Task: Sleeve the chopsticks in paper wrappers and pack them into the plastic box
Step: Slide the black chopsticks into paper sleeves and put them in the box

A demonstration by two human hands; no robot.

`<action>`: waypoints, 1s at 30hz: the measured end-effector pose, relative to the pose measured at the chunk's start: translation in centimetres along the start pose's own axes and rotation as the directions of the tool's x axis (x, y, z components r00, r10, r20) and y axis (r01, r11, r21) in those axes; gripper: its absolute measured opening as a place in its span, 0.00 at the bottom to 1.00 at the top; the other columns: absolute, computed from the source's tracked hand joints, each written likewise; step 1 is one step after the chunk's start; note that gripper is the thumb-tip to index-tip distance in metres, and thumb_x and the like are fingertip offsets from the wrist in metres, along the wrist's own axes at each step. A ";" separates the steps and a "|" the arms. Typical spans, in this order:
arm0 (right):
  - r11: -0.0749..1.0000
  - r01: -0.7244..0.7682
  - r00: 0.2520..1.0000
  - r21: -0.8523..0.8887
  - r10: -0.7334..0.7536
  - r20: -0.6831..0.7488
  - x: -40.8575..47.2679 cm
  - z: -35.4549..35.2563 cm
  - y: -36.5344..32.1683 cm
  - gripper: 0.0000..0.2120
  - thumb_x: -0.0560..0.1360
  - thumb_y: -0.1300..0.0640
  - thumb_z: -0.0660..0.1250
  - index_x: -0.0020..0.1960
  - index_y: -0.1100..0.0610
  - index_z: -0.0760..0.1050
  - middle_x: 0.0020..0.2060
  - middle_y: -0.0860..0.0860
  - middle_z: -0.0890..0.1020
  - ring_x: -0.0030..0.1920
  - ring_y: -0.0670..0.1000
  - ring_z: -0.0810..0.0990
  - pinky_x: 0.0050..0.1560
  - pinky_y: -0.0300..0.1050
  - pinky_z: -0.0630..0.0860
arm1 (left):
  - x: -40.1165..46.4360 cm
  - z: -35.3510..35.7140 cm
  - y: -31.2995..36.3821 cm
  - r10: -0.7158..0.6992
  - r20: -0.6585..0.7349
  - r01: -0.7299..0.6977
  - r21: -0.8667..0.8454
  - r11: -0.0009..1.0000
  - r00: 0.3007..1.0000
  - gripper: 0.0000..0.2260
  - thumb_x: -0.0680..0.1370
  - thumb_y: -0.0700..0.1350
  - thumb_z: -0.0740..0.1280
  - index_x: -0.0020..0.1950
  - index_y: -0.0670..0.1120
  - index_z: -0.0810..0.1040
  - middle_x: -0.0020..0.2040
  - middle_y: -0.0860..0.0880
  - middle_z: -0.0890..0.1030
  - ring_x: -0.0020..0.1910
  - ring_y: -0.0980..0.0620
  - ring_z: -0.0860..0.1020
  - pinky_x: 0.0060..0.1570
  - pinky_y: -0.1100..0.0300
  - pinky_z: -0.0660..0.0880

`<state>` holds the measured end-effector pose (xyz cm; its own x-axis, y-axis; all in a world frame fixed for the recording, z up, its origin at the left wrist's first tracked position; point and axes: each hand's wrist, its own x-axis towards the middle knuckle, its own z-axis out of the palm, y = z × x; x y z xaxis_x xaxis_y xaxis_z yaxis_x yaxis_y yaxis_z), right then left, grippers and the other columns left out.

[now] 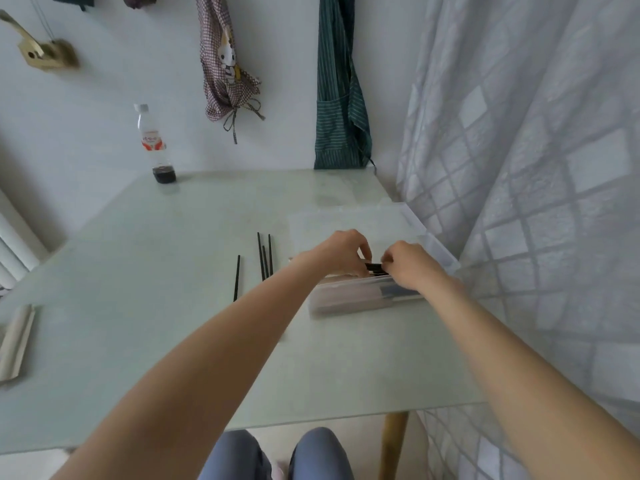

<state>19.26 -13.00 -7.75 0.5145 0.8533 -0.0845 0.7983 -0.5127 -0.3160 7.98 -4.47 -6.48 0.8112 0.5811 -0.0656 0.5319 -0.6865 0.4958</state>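
Both hands meet over the near wall of a clear plastic box (349,299) at the right side of the table: the left hand (341,251) and the right hand (410,268) each have fingers curled, pinching between them the dark ends of a pair of black chopsticks (375,267); whether a paper wrapper is on them cannot be made out. Inside the box lie pale wrapped shapes, blurred. The box's clear lid (353,223) stands open behind the hands. To the left of the left wrist, loose black chopsticks (265,258) lie on the pale green glass table (156,254), three close together and one apart. At the table's far left edge sits a stack of paper wrappers (17,341). A nearly empty bottle (156,147) with dark liquid stands at the far edge by the white wall, where a checked apron (225,64) and a green striped apron (339,91) hang. A patterned sheer curtain (536,168) fills the right.
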 end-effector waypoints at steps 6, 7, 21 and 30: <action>0.994 -0.055 0.998 -0.096 0.057 0.016 0.4 0.3 1.1 0.11 0.79 0.58 0.56 0.40 0.58 0.71 0.33 0.52 0.72 0.40 0.56 0.74 0.34 0.42 0.66 | 1.1 2.1 0.9 0.012 0.101 -0.009 -0.026 1.000 0.995 0.12 0.79 0.45 0.62 0.61 0.44 0.78 0.59 0.44 0.78 0.58 0.46 0.76 0.54 0.59 0.69; 0.993 -0.053 0.998 -0.101 0.055 0.012 0.4 0.3 1.0 0.10 0.79 0.59 0.55 0.43 0.59 0.73 0.34 0.52 0.72 0.40 0.57 0.74 0.36 0.42 0.66 | 1.1 2.2 1.0 0.016 0.106 -0.015 -0.016 1.000 0.994 0.12 0.79 0.42 0.60 0.61 0.44 0.77 0.60 0.44 0.78 0.59 0.45 0.75 0.55 0.59 0.69; 0.948 0.293 0.935 0.127 -0.256 -0.246 -1.5 1.6 -6.3 0.13 0.78 0.62 0.55 0.52 0.61 0.79 0.52 0.56 0.81 0.53 0.57 0.77 0.52 0.49 0.75 | -8.0 -3.5 -8.3 -0.333 -0.452 0.270 -0.200 0.942 0.827 0.13 0.77 0.35 0.59 0.57 0.40 0.78 0.57 0.44 0.80 0.58 0.46 0.76 0.53 0.62 0.69; 0.828 0.548 0.834 0.115 -0.532 -0.143 -4.0 7.1 -15.6 0.16 0.79 0.65 0.55 0.62 0.60 0.75 0.58 0.56 0.77 0.57 0.56 0.76 0.58 0.50 0.73 | -13.0 -2.0 -14.4 -0.613 -0.127 0.606 -0.097 0.790 0.779 0.19 0.74 0.52 0.70 0.35 0.41 0.66 0.33 0.49 0.68 0.34 0.50 0.68 0.27 0.61 0.61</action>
<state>2.52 -7.74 -9.20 0.0491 0.9712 0.2333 0.9074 0.0542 -0.4169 -10.68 -1.24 -10.99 0.2751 0.9296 -0.2453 0.8880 -0.1479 0.4354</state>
